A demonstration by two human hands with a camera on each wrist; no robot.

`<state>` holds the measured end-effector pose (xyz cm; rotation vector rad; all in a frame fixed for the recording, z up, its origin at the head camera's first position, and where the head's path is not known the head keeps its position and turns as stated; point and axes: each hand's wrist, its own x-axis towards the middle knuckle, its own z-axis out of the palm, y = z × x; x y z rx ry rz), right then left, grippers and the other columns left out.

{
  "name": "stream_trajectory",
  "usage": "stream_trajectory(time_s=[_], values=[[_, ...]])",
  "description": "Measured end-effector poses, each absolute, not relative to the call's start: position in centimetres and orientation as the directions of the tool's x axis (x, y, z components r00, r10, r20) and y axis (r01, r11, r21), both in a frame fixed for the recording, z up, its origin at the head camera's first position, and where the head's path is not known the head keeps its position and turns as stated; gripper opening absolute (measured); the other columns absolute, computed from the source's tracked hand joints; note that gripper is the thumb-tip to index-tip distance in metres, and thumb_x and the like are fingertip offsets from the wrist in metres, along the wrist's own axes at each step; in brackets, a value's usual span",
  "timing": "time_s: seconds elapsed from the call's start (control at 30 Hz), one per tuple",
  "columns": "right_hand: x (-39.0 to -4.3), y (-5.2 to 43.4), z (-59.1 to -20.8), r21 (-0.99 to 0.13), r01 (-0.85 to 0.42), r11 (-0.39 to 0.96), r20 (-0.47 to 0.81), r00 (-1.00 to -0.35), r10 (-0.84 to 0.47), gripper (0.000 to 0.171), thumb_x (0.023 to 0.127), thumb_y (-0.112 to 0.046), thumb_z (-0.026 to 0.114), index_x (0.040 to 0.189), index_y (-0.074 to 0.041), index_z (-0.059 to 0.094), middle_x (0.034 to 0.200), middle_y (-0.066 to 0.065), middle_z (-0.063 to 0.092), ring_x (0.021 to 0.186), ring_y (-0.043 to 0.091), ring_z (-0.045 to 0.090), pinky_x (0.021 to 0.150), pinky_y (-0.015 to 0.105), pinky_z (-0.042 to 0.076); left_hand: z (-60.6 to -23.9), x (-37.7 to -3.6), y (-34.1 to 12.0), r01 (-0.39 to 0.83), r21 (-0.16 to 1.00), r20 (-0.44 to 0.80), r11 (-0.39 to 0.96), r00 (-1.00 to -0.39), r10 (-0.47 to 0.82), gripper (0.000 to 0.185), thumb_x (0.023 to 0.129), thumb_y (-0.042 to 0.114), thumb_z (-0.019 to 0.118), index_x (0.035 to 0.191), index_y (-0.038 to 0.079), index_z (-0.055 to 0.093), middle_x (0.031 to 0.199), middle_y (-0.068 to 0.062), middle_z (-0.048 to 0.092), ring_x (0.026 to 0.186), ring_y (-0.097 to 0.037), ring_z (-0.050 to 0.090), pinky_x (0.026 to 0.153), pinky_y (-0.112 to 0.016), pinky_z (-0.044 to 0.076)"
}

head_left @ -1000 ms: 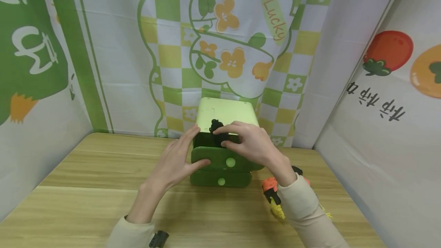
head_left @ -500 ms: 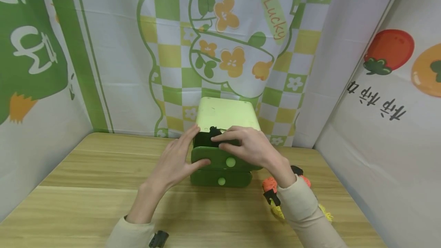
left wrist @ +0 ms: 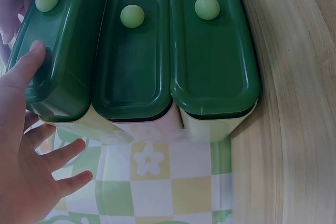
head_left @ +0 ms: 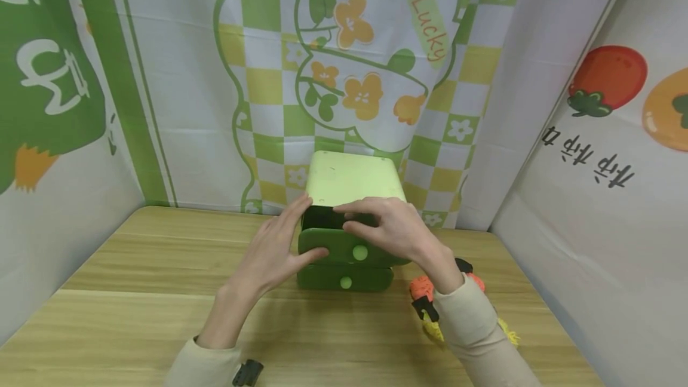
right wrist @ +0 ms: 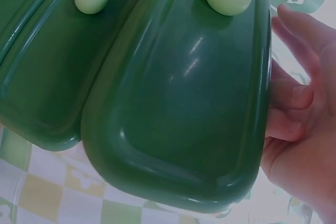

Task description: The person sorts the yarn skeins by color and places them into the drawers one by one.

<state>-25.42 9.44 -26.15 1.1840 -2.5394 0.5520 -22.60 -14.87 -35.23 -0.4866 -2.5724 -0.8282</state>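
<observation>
The chest (head_left: 355, 178) stands on the desk (head_left: 134, 297), close to the back cloth (head_left: 263, 46). Its top drawer (head_left: 333, 246) is pulled out, leaving a dark gap behind the front; what lies inside cannot be made out. The right hand (head_left: 395, 229) covers the right part of that gap, and some of its fingertips are lost behind the drawer front. The head view hides the bottom drawer (left wrist: 215, 61), which shows whole in the left wrist view, below the middle drawer (head_left: 319, 278).

The fronts and their round knobs face the person. Each front's long axis runs left to right, while the chest's pale top stretches back toward the cloth.

The left hand (head_left: 271, 252) is spread, thumb on the top drawer's front, fingers along its left side. The right hand hangs over the opening, thumb apart from the forefinger, other fingers loosely bent, with nothing seen in its grasp.

Right of the chest, the right sleeve (head_left: 464, 309) blocks much of an orange, black and yellow bundle (head_left: 421, 288); whether it is one piece or several cannot be told. A black object (head_left: 248, 372) beside the left cuff is cut off at the bottom edge.
</observation>
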Motion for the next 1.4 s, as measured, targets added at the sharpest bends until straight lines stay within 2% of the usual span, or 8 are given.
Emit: stream_trajectory(time_s=[0.07, 0.2, 0.4, 0.53, 0.73, 0.93, 1.23, 1.4], values=[[-25.5, 9.5, -26.2, -0.229, -0.769, 0.597, 0.434, -0.630, -0.645, 0.028, 0.094, -0.035, 0.068, 0.122, -0.030, 0.072, 0.110, -0.014, 0.073, 0.072, 0.005, 0.057, 0.066, 0.026, 0.049, -35.2, -22.6, -14.9, 0.434, 0.478, 0.461, 0.764, -0.864, 0.203, 0.097, 0.085, 0.069, 0.061, 0.160, 0.025, 0.018, 0.166, 0.001, 0.021, 0.149, -0.028, 0.031, 0.116, -0.060, 0.029], [-25.6, 9.9, -26.3, -0.249, -0.763, 0.597, 0.464, -0.635, -0.618, 0.026, 0.094, -0.032, 0.070, 0.119, -0.026, 0.073, 0.106, -0.013, 0.073, 0.078, 0.004, 0.060, 0.069, 0.025, 0.050, -35.2, -22.6, -14.9, 0.432, 0.482, 0.456, 0.762, -0.867, 0.202, 0.097, 0.085, 0.070, 0.061, 0.160, 0.026, 0.018, 0.166, 0.001, 0.020, 0.149, -0.028, 0.031, 0.117, -0.060, 0.028], [-25.8, 10.6, -26.6, -0.285, -0.779, 0.559, 0.499, -0.618, -0.607, 0.025, 0.093, -0.028, 0.071, 0.118, -0.024, 0.073, 0.103, -0.011, 0.074, 0.054, 0.008, 0.043, 0.055, 0.023, 0.041, -35.2, -22.7, -14.9, 0.431, 0.476, 0.459, 0.766, -0.865, 0.201, 0.097, 0.085, 0.072, 0.059, 0.160, 0.025, 0.019, 0.166, 0.000, 0.020, 0.149, -0.028, 0.031, 0.117, -0.060, 0.028], [-25.8, 11.2, -26.7, -0.295, -0.788, 0.541, 0.526, -0.606, -0.596, 0.028, 0.093, -0.026, 0.071, 0.121, -0.023, 0.072, 0.101, -0.010, 0.074, 0.050, 0.005, 0.037, 0.049, 0.022, 0.036, -35.2, -22.7, -14.8, 0.429, 0.479, 0.457, 0.766, -0.867, 0.200, 0.097, 0.085, 0.072, 0.060, 0.160, 0.026, 0.019, 0.166, 0.001, 0.020, 0.149, -0.028, 0.031, 0.117, -0.060, 0.028], [-26.0, 12.3, -26.6, -0.322, -0.761, 0.563, 0.551, -0.634, -0.543, 0.034, 0.093, -0.027, 0.072, 0.126, -0.021, 0.069, 0.105, -0.007, 0.074, 0.048, 0.007, 0.037, 0.046, 0.023, 0.033, -35.2, -22.7, -14.8, 0.427, 0.485, 0.453, 0.763, -0.869, 0.198, 0.096, 0.085, 0.071, 0.060, 0.160, 0.027, 0.018, 0.167, 0.001, 0.019, 0.150, -0.027, 0.030, 0.118, -0.060, 0.027], [-26.2, 13.6, -26.4, -0.315, -0.747, 0.586, 0.587, -0.638, -0.498, 0.032, 0.092, -0.026, 0.072, 0.124, -0.018, 0.070, 0.104, -0.006, 0.074, 0.050, 0.007, 0.036, 0.046, 0.023, 0.032, -35.2, -22.6, -14.8, 0.435, 0.481, 0.463, 0.761, -0.863, 0.201, 0.097, 0.085, 0.069, 0.062, 0.160, 0.025, 0.018, 0.166, -0.001, 0.020, 0.149, -0.030, 0.031, 0.117, -0.061, 0.027], [-26.9, 16.2, -26.8, -0.353, -0.720, 0.597, 0.620, -0.658, -0.428, 0.030, 0.091, -0.019, 0.073, 0.121, -0.013, 0.071, 0.100, -0.001, 0.074, 0.045, 0.005, 0.035, 0.042, 0.022, 0.032, -35.0, -22.7, -14.6, 0.436, 0.478, 0.454, 0.763, -0.866, 0.210, 0.098, 0.085, 0.070, 0.062, 0.160, 0.026, 0.018, 0.167, 0.000, 0.019, 0.149, -0.030, 0.031, 0.117, -0.062, 0.027], [-27.6, 17.5, -27.2, -0.347, -0.705, 0.619, 0.639, -0.660, -0.394, 0.028, 0.092, -0.016, 0.072, 0.120, -0.015, 0.071, 0.099, 0.001, 0.074, 0.045, 0.005, 0.032, 0.042, 0.023, 0.032, -35.1, -22.6, -14.7, 0.425, 0.489, 0.445, 0.762, -0.873, 0.202, 0.098, 0.085, 0.070, 0.062, 0.160, 0.026, 0.018, 0.167, 0.000, 0.018, 0.149, -0.029, 0.030, 0.118, -0.061, 0.026]])
